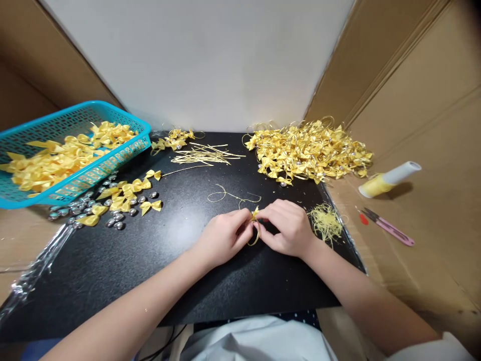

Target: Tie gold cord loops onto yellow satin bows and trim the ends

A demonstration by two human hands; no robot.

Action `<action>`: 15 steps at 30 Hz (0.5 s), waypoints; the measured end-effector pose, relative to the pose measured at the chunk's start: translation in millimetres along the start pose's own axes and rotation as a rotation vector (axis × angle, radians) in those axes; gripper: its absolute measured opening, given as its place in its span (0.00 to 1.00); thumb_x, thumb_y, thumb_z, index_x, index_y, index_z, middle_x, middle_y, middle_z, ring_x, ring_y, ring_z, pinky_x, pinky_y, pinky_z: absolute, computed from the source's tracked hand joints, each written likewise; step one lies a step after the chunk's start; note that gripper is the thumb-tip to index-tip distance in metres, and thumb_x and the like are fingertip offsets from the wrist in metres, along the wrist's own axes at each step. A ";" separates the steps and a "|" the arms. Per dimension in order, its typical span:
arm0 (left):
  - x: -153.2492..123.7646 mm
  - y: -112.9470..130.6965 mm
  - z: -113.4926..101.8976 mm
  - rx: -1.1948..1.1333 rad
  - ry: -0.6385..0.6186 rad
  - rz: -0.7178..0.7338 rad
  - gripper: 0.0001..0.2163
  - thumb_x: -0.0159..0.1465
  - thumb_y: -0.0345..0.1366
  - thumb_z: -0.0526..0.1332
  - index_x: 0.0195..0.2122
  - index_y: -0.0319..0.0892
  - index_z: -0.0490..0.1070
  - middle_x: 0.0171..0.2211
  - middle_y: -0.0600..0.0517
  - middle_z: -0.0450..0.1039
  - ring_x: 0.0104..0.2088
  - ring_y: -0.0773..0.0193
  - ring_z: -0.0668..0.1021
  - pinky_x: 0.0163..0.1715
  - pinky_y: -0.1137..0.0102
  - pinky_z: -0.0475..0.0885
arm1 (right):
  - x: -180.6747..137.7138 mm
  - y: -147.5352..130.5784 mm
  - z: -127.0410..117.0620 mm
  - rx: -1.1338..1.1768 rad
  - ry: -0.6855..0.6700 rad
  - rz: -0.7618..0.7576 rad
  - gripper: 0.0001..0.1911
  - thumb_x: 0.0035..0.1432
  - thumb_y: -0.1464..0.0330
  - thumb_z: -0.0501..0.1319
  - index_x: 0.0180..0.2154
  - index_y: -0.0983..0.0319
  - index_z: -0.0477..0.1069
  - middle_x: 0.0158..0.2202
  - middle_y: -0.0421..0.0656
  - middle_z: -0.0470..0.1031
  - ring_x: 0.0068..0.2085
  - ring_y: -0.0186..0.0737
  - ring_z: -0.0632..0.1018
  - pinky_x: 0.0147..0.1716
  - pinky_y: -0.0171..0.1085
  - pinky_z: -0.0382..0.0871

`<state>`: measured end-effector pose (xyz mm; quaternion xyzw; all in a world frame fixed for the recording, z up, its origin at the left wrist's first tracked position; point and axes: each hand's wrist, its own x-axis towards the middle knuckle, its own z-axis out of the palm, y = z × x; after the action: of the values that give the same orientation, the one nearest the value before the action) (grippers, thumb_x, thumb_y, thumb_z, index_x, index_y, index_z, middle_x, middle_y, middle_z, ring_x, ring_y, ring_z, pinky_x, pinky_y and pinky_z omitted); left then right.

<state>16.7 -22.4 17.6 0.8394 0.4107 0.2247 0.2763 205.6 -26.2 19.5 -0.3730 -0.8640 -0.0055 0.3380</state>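
Both my hands meet over the middle of the black mat point(150, 260). My left hand point(221, 235) and my right hand point(287, 225) pinch a small yellow ribbon bow point(255, 214) between their fingertips. A thin gold cord loop point(255, 238) hangs from the bow, and more gold cord point(233, 194) trails away behind it on the mat. Fingers of both hands are closed on the bow.
A teal basket point(75, 188) of yellow ribbon pieces sits at the left, with loose bows point(124, 195) and silver beads point(116, 220) before it. Cut gold cords point(205, 155) lie at the back, a heap of finished bows point(308, 150) back right, ribbon scraps point(326, 220), a thread spool point(387, 179) and pink snips point(389, 226) right.
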 end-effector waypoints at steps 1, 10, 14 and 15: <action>0.0 -0.4 0.1 0.008 0.000 0.009 0.09 0.66 0.35 0.51 0.27 0.43 0.59 0.21 0.57 0.63 0.21 0.69 0.66 0.23 0.75 0.59 | -0.2 0.0 0.6 0.027 0.004 0.022 0.05 0.58 0.70 0.57 0.32 0.61 0.72 0.25 0.41 0.75 0.28 0.37 0.72 0.30 0.37 0.63; -0.7 -2.9 -1.7 0.039 0.006 0.016 0.08 0.66 0.35 0.51 0.29 0.43 0.61 0.24 0.56 0.66 0.23 0.69 0.68 0.25 0.75 0.61 | -1.4 1.9 2.0 0.213 -0.004 0.147 0.02 0.57 0.71 0.59 0.32 0.60 0.70 0.25 0.40 0.74 0.29 0.36 0.73 0.31 0.35 0.67; -0.8 -1.4 -2.8 0.032 0.014 0.009 0.08 0.66 0.35 0.51 0.29 0.43 0.61 0.23 0.56 0.66 0.22 0.69 0.68 0.25 0.75 0.61 | -1.4 0.5 2.3 0.219 0.027 0.136 0.05 0.59 0.72 0.58 0.31 0.60 0.70 0.25 0.40 0.75 0.29 0.36 0.73 0.31 0.36 0.67; -0.8 -1.3 -2.9 0.036 0.017 0.012 0.08 0.66 0.35 0.51 0.29 0.43 0.61 0.23 0.56 0.66 0.22 0.69 0.68 0.24 0.75 0.61 | -1.5 0.2 2.4 0.219 0.026 0.137 0.05 0.60 0.72 0.58 0.31 0.60 0.70 0.25 0.40 0.75 0.29 0.36 0.73 0.31 0.36 0.67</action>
<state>13.7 -21.5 18.7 0.8446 0.4120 0.2260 0.2565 205.0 -26.4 16.7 -0.3921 -0.8275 0.1074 0.3873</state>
